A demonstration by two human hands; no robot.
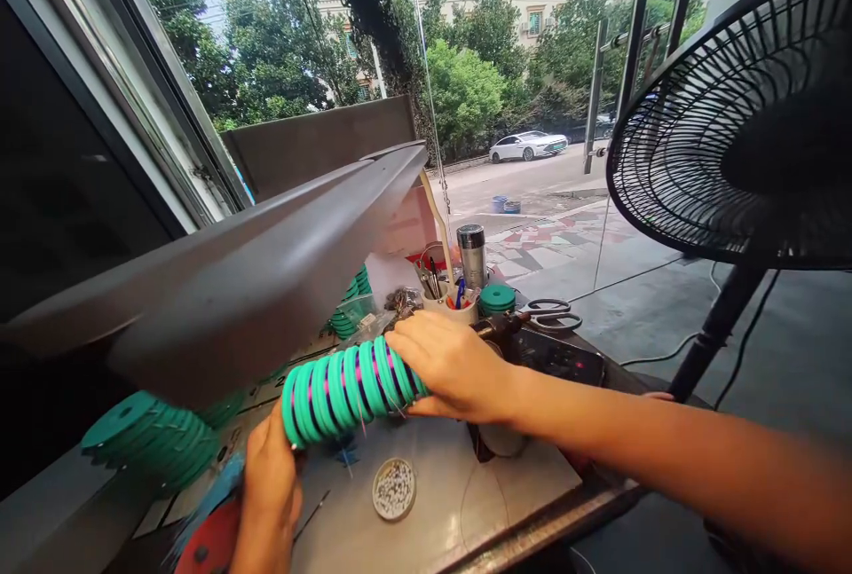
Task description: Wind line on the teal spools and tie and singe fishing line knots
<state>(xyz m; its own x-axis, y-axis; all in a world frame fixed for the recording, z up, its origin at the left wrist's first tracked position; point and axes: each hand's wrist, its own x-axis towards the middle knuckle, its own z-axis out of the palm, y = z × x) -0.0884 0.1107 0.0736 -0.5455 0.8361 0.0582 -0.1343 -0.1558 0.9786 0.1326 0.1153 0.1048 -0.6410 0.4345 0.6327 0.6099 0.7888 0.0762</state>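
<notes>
A row of green ring-shaped spools (pixel 339 392), with purple and dark bands showing between the rings, is held tilted above the worktable (pixel 439 503). My left hand (pixel 270 472) grips its lower left end. Around the upper right end, my right hand (pixel 453 365) is closed, and its palm side is hidden. Thin threads hang from the underside of the row. Below it on the table sits a small round dish (pixel 394 490) of tiny white and dark pieces. A thin dark tool (pixel 311 516) lies near my left hand.
More green spools (pixel 153 441) are stacked at left, under a large grey slanted panel (pixel 266 281). Behind my hands stand a pen holder (pixel 459 310), a metal flask (pixel 472 255), a green spool (pixel 497 297) and scissors (pixel 552 315). A black fan (pixel 745 139) stands right.
</notes>
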